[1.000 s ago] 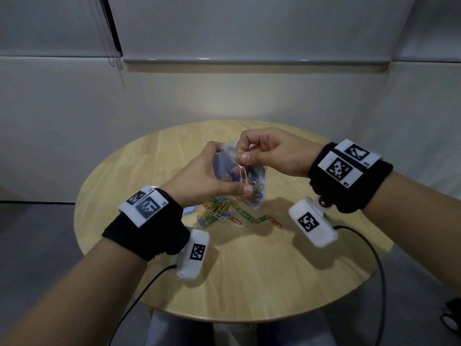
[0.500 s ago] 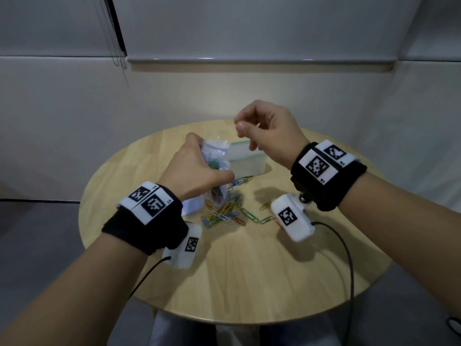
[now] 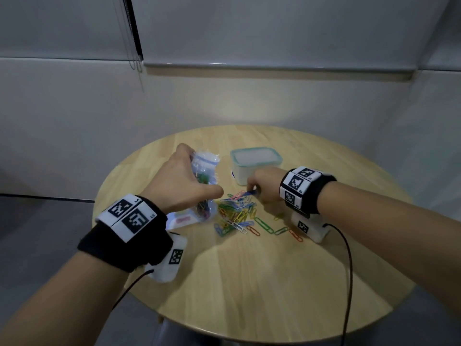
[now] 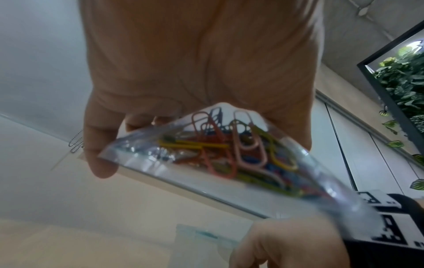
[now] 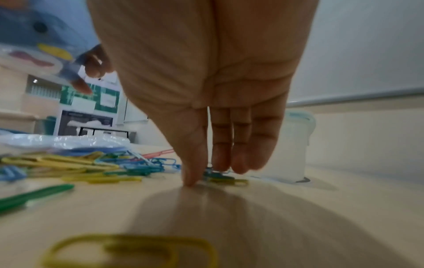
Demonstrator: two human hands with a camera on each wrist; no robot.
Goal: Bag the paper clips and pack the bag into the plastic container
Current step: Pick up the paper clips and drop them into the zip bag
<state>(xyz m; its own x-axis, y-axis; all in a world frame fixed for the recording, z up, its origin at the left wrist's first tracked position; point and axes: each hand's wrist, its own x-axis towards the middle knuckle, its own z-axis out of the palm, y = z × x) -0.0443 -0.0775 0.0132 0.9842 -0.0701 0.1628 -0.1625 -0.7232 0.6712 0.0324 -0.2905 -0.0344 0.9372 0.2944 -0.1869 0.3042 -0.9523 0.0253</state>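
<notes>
My left hand [image 3: 184,186] holds a clear zip bag [image 3: 205,168] upright above the round wooden table [image 3: 249,283]. The left wrist view shows the bag [image 4: 229,154] holding several coloured paper clips. My right hand [image 3: 259,188] is down on the table at the far right edge of the loose pile of paper clips [image 3: 237,213]. In the right wrist view, its thumb and fingertips [image 5: 191,178] close on clips [image 5: 220,178] lying against the wood. The plastic container [image 3: 254,163], white with a teal-rimmed lid on it, stands just behind my right hand.
A flat white and blue plastic packet [image 3: 183,218] lies under the bag, left of the pile. Stray clips [image 3: 274,229] trail toward my right wrist camera [image 3: 309,228]. Cables run from both wrists over the table's front edge.
My right hand left the bag's mouth, rose, then dropped to the clip pile on the table. The left hand kept hold of the bag and shifted left, so the container now shows.
</notes>
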